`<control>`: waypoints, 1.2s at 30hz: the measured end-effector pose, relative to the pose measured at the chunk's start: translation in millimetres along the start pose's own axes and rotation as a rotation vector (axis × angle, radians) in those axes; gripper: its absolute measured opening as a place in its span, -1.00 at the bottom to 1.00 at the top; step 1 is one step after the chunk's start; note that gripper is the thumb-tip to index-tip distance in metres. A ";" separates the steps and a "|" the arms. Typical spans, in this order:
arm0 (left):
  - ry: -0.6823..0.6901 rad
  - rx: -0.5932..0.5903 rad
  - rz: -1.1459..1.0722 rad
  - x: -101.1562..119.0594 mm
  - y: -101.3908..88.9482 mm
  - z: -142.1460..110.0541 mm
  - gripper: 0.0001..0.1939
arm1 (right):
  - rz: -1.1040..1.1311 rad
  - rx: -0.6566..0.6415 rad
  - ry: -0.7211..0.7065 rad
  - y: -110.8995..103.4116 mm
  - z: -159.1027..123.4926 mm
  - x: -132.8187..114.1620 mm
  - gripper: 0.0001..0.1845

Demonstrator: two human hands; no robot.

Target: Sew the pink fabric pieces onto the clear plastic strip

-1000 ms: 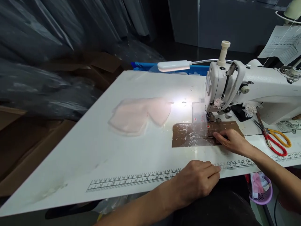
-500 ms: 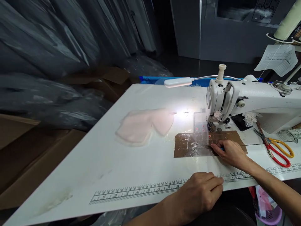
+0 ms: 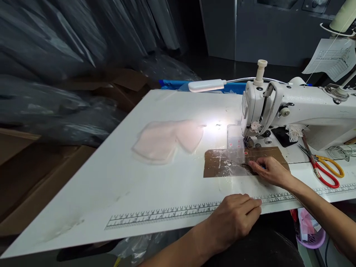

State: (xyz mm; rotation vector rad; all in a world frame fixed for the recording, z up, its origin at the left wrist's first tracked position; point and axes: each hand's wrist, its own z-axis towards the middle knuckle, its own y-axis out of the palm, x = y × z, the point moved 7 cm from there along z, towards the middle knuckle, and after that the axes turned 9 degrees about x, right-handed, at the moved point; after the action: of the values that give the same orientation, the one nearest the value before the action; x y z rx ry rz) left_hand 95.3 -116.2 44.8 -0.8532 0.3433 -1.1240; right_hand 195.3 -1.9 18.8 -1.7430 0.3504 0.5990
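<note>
My right hand [image 3: 271, 171] is closed over the brown taped sheet [image 3: 268, 152] in front of the sewing machine [image 3: 257, 104]. A thin, dark-tipped tool [image 3: 246, 164] with a bit of blue shows between its fingers; its kind is unclear. My left hand [image 3: 237, 215] rests at the table's front edge, over the printed ruler strip [image 3: 161, 217], its fingers pinched together. Whatever they hold is hidden. Left of the machine lies a pale pink, bow-shaped fabric piece [image 3: 158, 142], flat on the white table [image 3: 111, 178].
Red-handled scissors [image 3: 324, 174] and yellow-handled scissors [image 3: 332, 165] lie to the right. A lamp [image 3: 207, 85] lights the table behind the fabric. Below the front edge stands a purple basket [image 3: 313, 241] of scraps. Cardboard boxes [image 3: 55, 178] and plastic-wrapped stock fill the left side.
The camera has tilted slightly, so the whole scene sits higher in view. Both hands keep nearly the same places over the table, and the pink fabric has not moved.
</note>
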 end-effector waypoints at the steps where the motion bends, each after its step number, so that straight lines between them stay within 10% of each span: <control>1: -0.007 0.023 -0.004 -0.3 -0.7 0.2 -0.73 | -0.008 -0.005 0.001 0.2 0.2 -0.7 -0.47; 14: -0.082 0.074 0.086 -14.7 -16.4 -12.5 -0.71 | 0.041 0.091 -0.053 -17.8 -10.4 12.3 -0.46; 19: -0.243 0.083 0.240 -59.9 -53.1 -31.0 -0.64 | -0.410 0.465 -0.110 -58.3 -16.3 49.4 -0.43; 24: -0.260 -0.018 0.322 -104.0 -52.9 -3.9 -0.73 | -0.547 0.707 -0.343 -52.6 -16.9 39.6 -0.63; 30: -0.174 -0.376 0.289 -140.9 -2.1 26.7 -0.70 | -0.171 0.477 -0.734 -6.5 -23.0 -8.4 -0.62; 36: -0.231 -0.449 0.412 -164.6 -9.1 26.3 -0.64 | -0.225 0.263 -0.745 25.8 -23.5 -19.9 -0.63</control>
State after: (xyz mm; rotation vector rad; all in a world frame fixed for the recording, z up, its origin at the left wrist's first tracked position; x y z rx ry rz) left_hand 36.6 40.1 41.2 -1.2285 0.5604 -0.5620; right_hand 170.1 -32.7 13.1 -1.1810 -0.2767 0.9359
